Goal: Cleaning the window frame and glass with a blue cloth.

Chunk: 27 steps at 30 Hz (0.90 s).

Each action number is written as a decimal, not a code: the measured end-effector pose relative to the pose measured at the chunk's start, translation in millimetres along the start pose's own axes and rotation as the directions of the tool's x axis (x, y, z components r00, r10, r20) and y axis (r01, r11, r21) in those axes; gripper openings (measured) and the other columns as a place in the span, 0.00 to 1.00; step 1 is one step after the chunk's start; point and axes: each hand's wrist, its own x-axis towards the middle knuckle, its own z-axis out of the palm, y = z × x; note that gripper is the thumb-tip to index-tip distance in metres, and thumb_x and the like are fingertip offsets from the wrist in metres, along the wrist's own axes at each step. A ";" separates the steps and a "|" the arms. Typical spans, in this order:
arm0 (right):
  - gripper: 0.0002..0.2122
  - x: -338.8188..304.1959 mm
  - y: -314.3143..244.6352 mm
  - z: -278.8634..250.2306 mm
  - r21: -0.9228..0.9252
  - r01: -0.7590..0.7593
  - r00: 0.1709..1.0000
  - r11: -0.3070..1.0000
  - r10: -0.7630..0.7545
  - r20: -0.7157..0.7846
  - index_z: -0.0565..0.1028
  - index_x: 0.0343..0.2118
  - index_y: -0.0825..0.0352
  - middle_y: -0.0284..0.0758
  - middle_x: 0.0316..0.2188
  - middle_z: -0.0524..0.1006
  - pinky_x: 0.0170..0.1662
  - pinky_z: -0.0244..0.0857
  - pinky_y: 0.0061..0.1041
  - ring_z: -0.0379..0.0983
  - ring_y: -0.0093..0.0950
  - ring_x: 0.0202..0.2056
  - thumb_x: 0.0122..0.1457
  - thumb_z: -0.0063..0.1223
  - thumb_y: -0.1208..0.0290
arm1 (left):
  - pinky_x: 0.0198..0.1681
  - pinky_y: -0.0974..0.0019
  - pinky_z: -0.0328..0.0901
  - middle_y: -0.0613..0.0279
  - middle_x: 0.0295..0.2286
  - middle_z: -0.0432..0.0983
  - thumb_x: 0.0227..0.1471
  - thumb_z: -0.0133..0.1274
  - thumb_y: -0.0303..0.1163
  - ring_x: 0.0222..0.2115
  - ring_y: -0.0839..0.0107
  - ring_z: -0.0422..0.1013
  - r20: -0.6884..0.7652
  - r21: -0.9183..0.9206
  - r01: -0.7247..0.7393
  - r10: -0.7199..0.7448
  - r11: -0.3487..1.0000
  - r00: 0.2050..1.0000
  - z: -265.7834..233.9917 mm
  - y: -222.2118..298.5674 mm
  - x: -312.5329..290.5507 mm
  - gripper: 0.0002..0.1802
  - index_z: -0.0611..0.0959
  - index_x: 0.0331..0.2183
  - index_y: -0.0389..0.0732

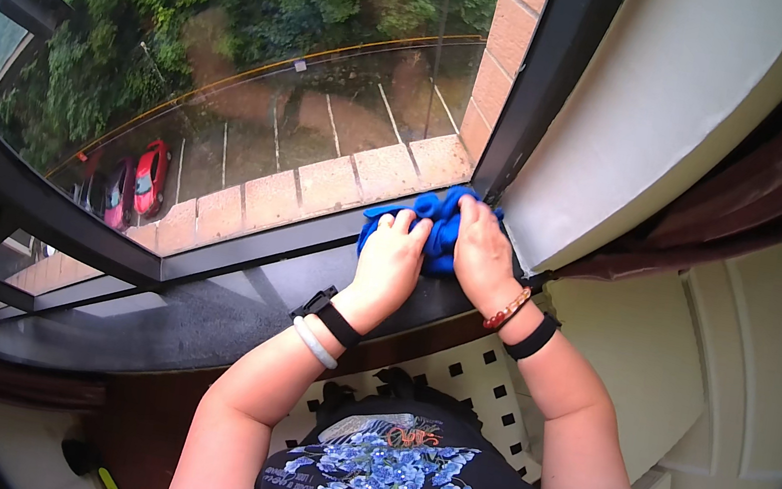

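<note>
Windowsill [186, 330] bears blue cloth [442, 240] under left grip [390, 263] and right grip [487, 264].

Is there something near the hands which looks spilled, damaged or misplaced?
Nothing stands out. The cloth is bunched under the left hand and right hand at the corner of the frame; the visible sill shows no clear spill or damage.

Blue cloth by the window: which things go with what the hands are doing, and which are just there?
Part of it:
- blue cloth, bunched up
- left hand, on the cloth
- right hand, on it too
- dark windowsill, where the cloth is

Just there:
- brown curtain
- red car, outside
</note>
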 end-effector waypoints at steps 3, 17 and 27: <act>0.21 18.7 -0.8 -3.6 0.084 -0.015 0.999 0.996 0.019 -0.048 0.62 0.51 0.75 0.50 0.48 0.66 0.49 0.66 0.35 0.69 0.45 0.47 0.52 0.43 0.83 | 0.41 0.57 0.65 0.48 0.49 0.67 0.42 0.51 0.23 0.41 0.52 0.67 -0.089 0.053 0.110 -0.105 0.992 0.990 -2.1 2.1 11.3 0.35 0.66 0.56 0.41; 0.14 22.2 -55.2 37.9 -0.232 0.241 0.940 0.942 -0.166 0.299 0.69 0.43 0.75 0.46 0.44 0.70 0.48 0.66 0.36 0.68 0.39 0.49 0.54 0.44 0.74 | 0.50 0.57 0.61 0.52 0.50 0.67 0.47 0.47 0.28 0.49 0.54 0.64 0.014 0.281 0.158 -0.169 0.946 0.985 -6.2 -33.7 -19.2 0.25 0.72 0.50 0.37; 0.13 14.1 -177.3 72.4 -0.267 0.447 0.891 0.854 -0.398 0.218 0.73 0.38 0.74 0.44 0.37 0.72 0.38 0.65 0.35 0.68 0.36 0.41 0.52 0.47 0.72 | 0.53 0.56 0.58 0.54 0.50 0.67 0.49 0.46 0.29 0.51 0.54 0.62 -0.071 0.352 0.334 -0.330 0.875 0.941 -69.0 -93.0 -103.8 0.24 0.72 0.50 0.37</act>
